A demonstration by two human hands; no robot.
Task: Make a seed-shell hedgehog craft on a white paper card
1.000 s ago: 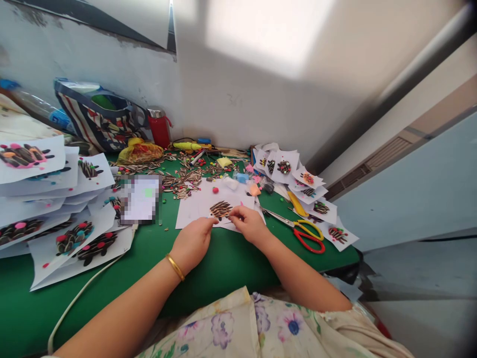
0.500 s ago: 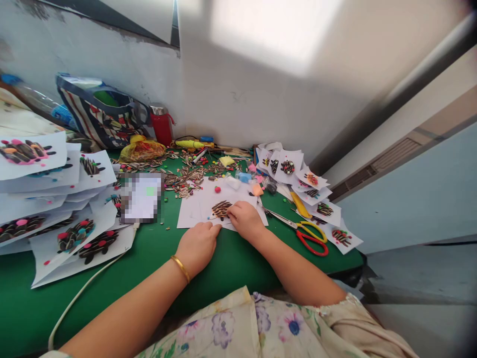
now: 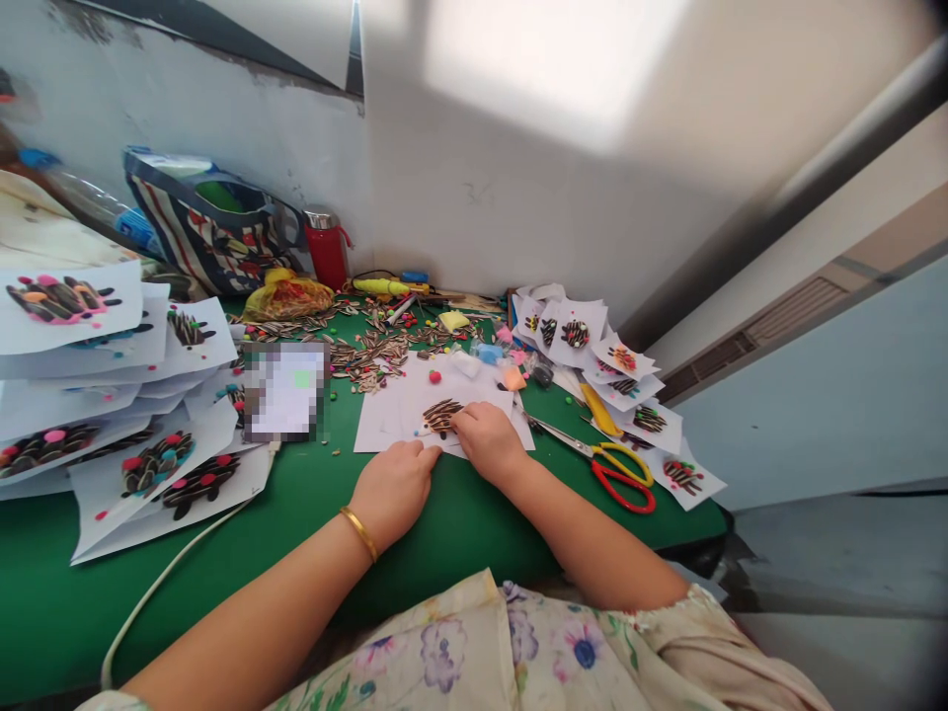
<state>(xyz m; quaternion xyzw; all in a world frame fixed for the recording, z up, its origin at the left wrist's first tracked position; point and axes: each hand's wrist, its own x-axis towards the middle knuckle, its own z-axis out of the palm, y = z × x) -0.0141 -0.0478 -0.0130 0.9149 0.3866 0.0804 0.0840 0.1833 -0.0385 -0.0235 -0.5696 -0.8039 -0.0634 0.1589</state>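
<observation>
- Looks like a small craft corner in a room, home or workshop being impossible to tell.
- Stands against a scuffed pale wall (image 3: 267, 128), with a green-covered bench (image 3: 463, 523).
- Centres on a white sheet (image 3: 381, 415) bearing a seed-covered figure (image 3: 439, 415).
- Offers loose striped seeds (image 3: 370, 357), coloured lumps (image 3: 513, 378) and scissors (image 3: 592, 451).
- Shows similar seed pictures (image 3: 70, 306) piled at both sides.
- Includes a patterned bag (image 3: 222, 237) and red flask (image 3: 327, 259) behind.
</observation>
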